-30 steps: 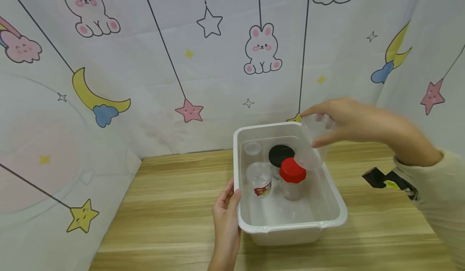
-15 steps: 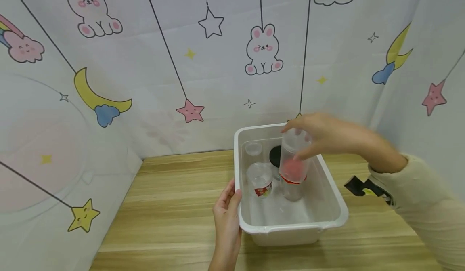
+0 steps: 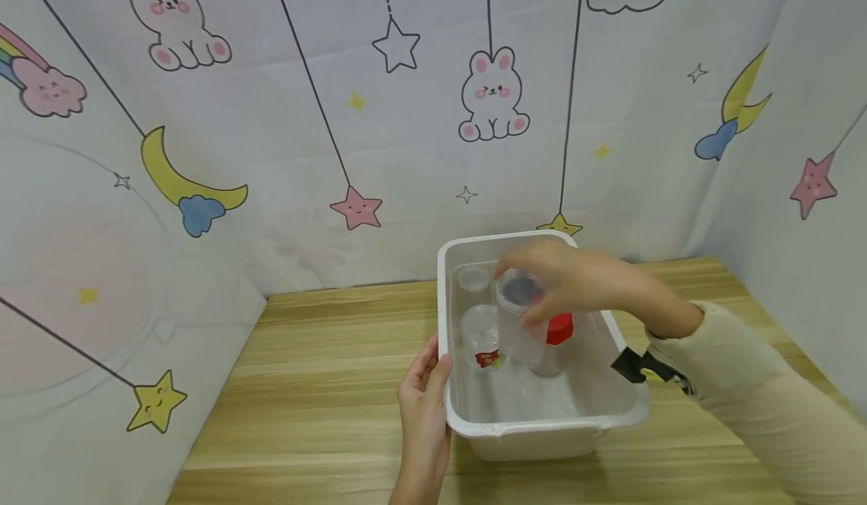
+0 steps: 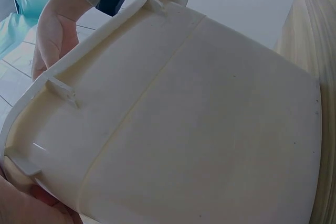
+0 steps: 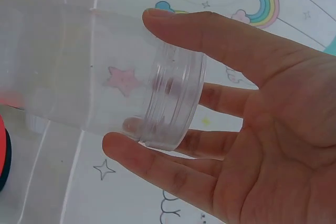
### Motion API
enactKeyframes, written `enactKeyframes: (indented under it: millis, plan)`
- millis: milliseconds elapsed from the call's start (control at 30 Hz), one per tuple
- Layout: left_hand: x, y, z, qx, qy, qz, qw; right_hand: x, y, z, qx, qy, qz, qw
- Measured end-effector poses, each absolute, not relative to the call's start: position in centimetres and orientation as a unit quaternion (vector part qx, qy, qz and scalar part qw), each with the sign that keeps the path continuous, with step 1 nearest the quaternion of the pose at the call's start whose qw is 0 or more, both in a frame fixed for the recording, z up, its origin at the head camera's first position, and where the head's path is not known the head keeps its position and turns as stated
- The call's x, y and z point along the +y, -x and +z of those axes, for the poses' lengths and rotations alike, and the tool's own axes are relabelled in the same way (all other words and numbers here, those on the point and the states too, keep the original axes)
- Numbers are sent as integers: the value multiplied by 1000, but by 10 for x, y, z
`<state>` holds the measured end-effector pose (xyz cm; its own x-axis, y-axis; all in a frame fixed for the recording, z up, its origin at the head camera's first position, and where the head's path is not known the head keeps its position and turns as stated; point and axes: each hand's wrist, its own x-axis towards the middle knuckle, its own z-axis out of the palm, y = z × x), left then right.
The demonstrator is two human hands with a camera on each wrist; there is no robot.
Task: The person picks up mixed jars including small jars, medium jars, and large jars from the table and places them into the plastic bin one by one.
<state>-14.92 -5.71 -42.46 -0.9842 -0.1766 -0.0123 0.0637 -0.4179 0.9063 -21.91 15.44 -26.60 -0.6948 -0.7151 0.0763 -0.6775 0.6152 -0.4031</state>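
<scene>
My right hand (image 3: 572,278) grips a tall clear plastic jar (image 3: 520,336) by its clear lid, thumb on one side and fingers on the other. In the right wrist view that lid (image 5: 176,93) sits between thumb and fingers. The jar is upright inside the white plastic basin (image 3: 562,421), in front of a black-lidded jar that shows dimly through it. Just right of it stands a red-lidded jar (image 3: 561,329), partly covered. My left hand (image 3: 424,396) holds the basin's left rim, thumb on top and fingers outside; the left wrist view shows the basin's outer wall (image 4: 210,124).
Also in the basin are a clear jar with a red label (image 3: 485,358) on the left and a small clear container (image 3: 473,278) in the back left corner. The basin stands on a wood-grain table (image 3: 325,384), with a cartoon-printed curtain (image 3: 406,151) behind.
My right hand has carried the clear jar left and down, from above the basin's right rim, past the red-lidded jar, to its middle. The left hand stays on the rim.
</scene>
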Motion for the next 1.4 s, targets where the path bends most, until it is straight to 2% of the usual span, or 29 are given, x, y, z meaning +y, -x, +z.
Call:
enactKeyframes:
  millis: [467,1400]
  plan:
    - [-57,151,-426,-532,-53,-842,69,139,225,-287,888,421,-180,32]
    - [-58,152,-427,-523,-49,-848,63,132,228,-309,903,381,-180,82]
